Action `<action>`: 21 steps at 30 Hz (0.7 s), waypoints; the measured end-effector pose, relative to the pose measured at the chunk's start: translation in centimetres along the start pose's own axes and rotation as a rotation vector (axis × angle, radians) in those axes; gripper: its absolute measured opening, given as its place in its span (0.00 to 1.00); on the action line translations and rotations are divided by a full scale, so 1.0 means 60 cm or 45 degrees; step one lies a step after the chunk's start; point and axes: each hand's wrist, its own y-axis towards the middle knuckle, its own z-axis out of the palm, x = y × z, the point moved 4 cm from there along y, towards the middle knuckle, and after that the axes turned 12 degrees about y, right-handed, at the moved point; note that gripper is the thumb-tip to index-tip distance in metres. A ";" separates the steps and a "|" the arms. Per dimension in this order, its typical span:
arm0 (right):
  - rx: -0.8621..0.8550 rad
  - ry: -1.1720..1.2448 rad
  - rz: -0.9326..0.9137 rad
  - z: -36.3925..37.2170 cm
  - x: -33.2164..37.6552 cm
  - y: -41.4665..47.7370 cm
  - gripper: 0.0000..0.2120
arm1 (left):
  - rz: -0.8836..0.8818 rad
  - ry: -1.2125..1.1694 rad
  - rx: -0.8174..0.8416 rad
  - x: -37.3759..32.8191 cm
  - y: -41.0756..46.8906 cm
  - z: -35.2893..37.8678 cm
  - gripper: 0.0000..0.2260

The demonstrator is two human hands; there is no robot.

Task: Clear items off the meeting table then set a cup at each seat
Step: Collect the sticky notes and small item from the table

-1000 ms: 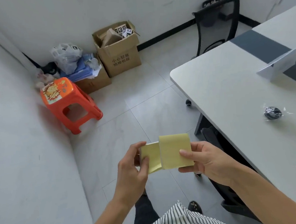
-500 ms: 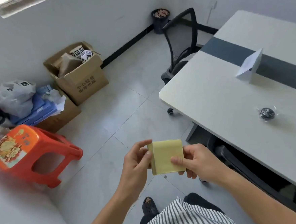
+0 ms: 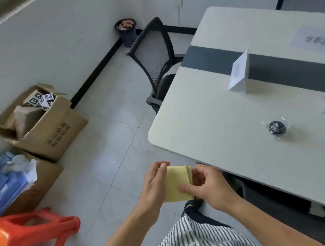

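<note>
2 grips, L hand (image 3: 154,184) + R hand (image 3: 210,189), pinching yellow pad (image 3: 176,179); rt corner under thumb (image 3: 185,189).

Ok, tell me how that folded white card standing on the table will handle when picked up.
The folded white card looks like thin paper, so probably very light and easily crushed. It stands as an open tent on the table, so a push would likely slide or topple it.

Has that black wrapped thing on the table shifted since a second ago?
No. The black wrapped item lies at the same spot on the table, nearer than the folded name card; only the camera has turned.
</note>
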 end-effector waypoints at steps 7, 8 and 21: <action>0.098 0.091 0.137 -0.072 0.035 0.124 0.18 | -0.086 0.175 -0.094 -0.074 0.158 0.036 0.11; 0.030 0.110 0.129 -0.095 0.039 0.138 0.15 | -0.065 0.222 -0.092 -0.080 0.176 0.036 0.13; -1.414 -0.669 0.327 -0.490 -0.028 0.211 0.23 | 0.182 0.801 0.321 -0.155 0.370 0.049 0.18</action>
